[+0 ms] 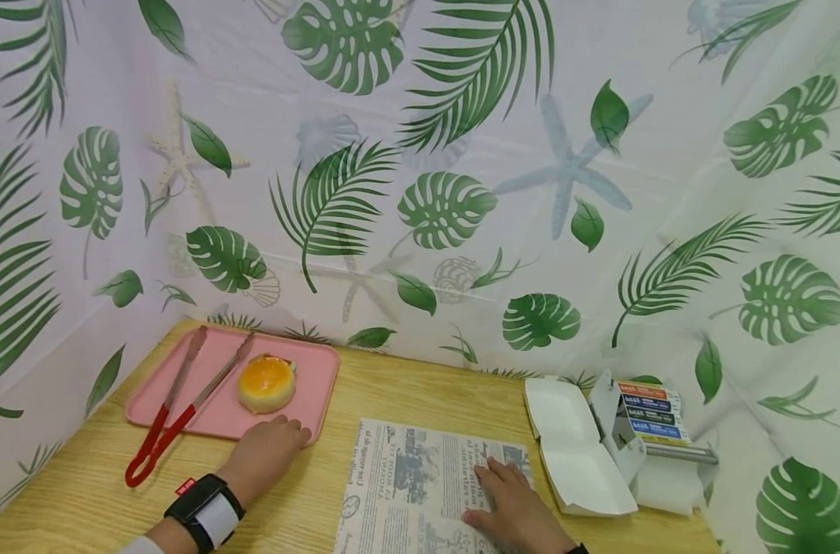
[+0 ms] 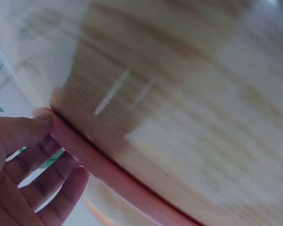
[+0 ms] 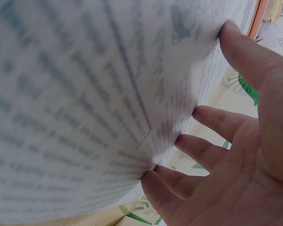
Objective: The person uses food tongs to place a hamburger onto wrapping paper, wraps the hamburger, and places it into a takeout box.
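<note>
My left hand (image 1: 266,455) rests at the front right corner of a pink tray (image 1: 316,377). In the left wrist view, its thumb and fingertips touch the tray's rim (image 2: 113,173). On the tray sit a burger (image 1: 266,385) with a glossy bun and tongs (image 1: 185,415) with red handles, which overhang the front edge. My right hand (image 1: 513,500) lies on a sheet of newsprint-patterned paper (image 1: 413,477), fingers spread. The right wrist view shows its fingertips touching the printed paper (image 3: 108,117), with nothing gripped.
To the right stands an open white takeaway box (image 1: 579,454). Beside it is a white dispenser (image 1: 669,477) with colourful printed boxes (image 1: 648,412) and a metal bar. A leaf-patterned cloth (image 1: 448,269) hangs behind the wooden table (image 1: 420,385).
</note>
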{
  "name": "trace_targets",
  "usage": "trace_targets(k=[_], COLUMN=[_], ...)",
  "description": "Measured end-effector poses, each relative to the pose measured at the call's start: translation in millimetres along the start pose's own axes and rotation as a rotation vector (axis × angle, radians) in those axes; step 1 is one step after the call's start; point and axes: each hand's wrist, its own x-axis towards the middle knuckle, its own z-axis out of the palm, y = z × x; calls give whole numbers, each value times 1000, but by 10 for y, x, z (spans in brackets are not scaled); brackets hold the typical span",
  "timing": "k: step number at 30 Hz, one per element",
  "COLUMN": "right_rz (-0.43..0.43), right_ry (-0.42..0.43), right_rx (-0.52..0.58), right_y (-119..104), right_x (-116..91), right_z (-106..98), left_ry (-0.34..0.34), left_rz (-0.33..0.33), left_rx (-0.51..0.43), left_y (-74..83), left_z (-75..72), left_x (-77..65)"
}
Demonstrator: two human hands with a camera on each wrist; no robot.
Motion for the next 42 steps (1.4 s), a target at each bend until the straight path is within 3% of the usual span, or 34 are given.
trace_targets(k=[20, 27, 31, 34, 37, 40, 42], right_rz=[-15, -18, -19, -25, -20, -7, -8], right_ry=[-4, -5, -9, -12, -17, -22, -23], right_rx=[19, 14, 9, 11, 7, 2, 8], right_y=[33, 37, 22, 11, 8, 10, 16], right_x=[-23, -10, 2, 8, 15, 19, 14], right_z=[-24, -16, -10, -2, -3, -7, -7], left_ry=[-20, -31, 25, 114, 191, 159, 73], left_rz=[45, 32, 26, -42, -180, -363, -464], left_rx=[37, 29, 16, -22, -54, -80, -97], left_y=[366, 386, 304, 123, -170, -471, -629], left_z=[-9, -29, -58, -142, -259, -341, -353], left_x=[44, 31, -10, -65, -145, -246, -308])
